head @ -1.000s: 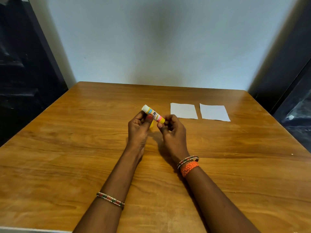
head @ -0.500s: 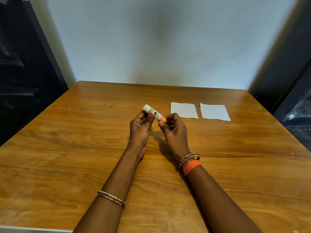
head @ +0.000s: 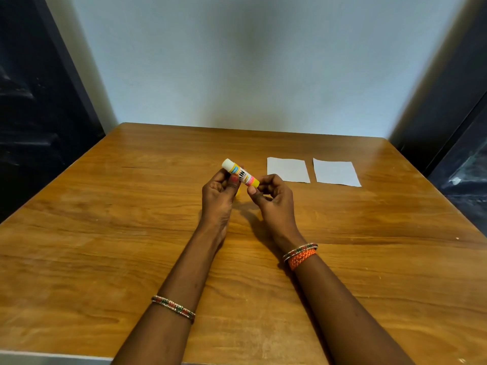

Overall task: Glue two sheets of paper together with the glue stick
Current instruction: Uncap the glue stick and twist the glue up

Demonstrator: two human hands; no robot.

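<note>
A glue stick (head: 240, 173) with a white end and a yellow, pink and blue label is held above the middle of the wooden table (head: 131, 233). My left hand (head: 217, 198) grips its middle with thumb and fingers. My right hand (head: 271, 200) pinches its lower yellow end. The white end points up and to the left. A bit of yellow (head: 238, 193) shows behind my left fingers; what it is I cannot tell. Two white sheets of paper lie flat side by side beyond my right hand: the left sheet (head: 287, 169) and the right sheet (head: 336, 172), slightly apart.
A pale wall (head: 250, 61) rises behind the table's far edge. Dark surfaces (head: 39, 101) flank the table on both sides. A grey strip (head: 52, 355) runs along the table's near edge.
Both hands have lifted the glue stick slightly up and away from me. The grip looks the same, and the paper sheets have not moved.
</note>
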